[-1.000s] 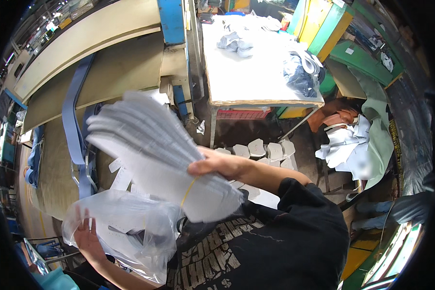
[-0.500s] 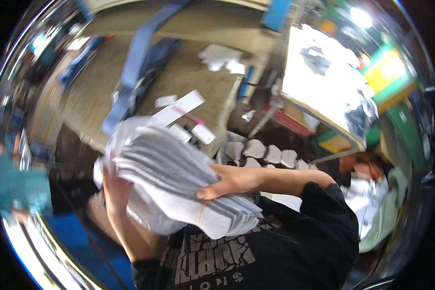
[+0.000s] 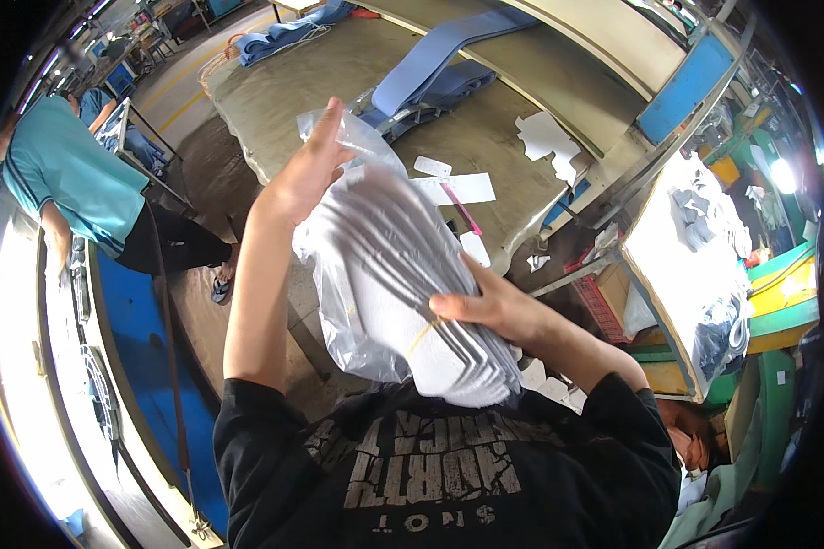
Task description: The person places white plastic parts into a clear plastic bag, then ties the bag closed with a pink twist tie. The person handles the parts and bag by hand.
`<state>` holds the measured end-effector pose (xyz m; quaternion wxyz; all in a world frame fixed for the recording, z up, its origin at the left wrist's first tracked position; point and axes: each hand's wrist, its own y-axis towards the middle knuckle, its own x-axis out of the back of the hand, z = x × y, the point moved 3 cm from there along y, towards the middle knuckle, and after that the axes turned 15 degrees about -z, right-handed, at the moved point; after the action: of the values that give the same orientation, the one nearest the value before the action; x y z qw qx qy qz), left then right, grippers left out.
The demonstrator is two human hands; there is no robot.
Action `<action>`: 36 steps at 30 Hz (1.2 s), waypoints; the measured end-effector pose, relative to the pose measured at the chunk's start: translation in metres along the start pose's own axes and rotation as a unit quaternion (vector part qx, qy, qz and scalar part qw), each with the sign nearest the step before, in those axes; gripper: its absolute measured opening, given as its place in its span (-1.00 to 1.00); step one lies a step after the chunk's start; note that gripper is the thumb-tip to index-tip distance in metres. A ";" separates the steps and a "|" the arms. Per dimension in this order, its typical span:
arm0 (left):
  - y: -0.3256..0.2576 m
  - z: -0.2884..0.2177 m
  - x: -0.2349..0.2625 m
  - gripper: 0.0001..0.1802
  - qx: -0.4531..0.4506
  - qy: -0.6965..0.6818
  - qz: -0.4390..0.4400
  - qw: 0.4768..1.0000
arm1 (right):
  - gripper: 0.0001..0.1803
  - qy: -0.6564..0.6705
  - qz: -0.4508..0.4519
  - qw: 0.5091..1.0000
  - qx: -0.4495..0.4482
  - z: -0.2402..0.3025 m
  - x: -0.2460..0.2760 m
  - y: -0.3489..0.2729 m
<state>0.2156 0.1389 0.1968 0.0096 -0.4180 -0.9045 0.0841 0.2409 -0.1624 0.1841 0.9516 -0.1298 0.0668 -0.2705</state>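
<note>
A thick stack of white flat cut pieces (image 3: pixel 412 274), bound by a yellow rubber band, sits partly inside a clear plastic bag (image 3: pixel 357 320). My right hand (image 3: pixel 485 306) grips the lower end of the stack, near the rubber band. My left hand (image 3: pixel 307 169) is raised at the bag's upper end, fingers up, holding the bag's edge over the stack. The bundle hangs in the air in front of my chest, above the edge of a long worktable (image 3: pixel 339 82).
The worktable carries blue fabric strips (image 3: pixel 430 69), white paper labels (image 3: pixel 453 188) and a pink pen. Another person in a teal shirt (image 3: pixel 59 183) stands at the left. A second table (image 3: pixel 696 265) with white pieces is at the right, with crates below.
The view swung left toward the long table. The bag, held apart in my left hand a second ago, now covers most of the stack, and my left hand has risen to its top.
</note>
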 end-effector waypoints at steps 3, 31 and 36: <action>0.003 -0.002 0.001 0.17 -0.083 0.165 -0.042 0.982 | 0.44 -0.164 -0.081 0.980 0.079 0.011 0.008 0.033; -0.081 0.108 0.013 0.07 -0.027 -0.069 -0.162 0.984 | 0.07 -0.338 -0.293 0.886 0.125 -0.031 -0.006 0.070; -0.089 0.147 0.066 -0.24 -0.097 -0.036 -0.192 0.976 | 0.02 0.052 -0.208 0.977 0.024 -0.066 0.038 0.086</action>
<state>0.0927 0.1106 0.0623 -0.0480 -0.2319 -0.9715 0.0078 0.3026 -0.1256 0.0946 0.8726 -0.1040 0.0816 -0.4702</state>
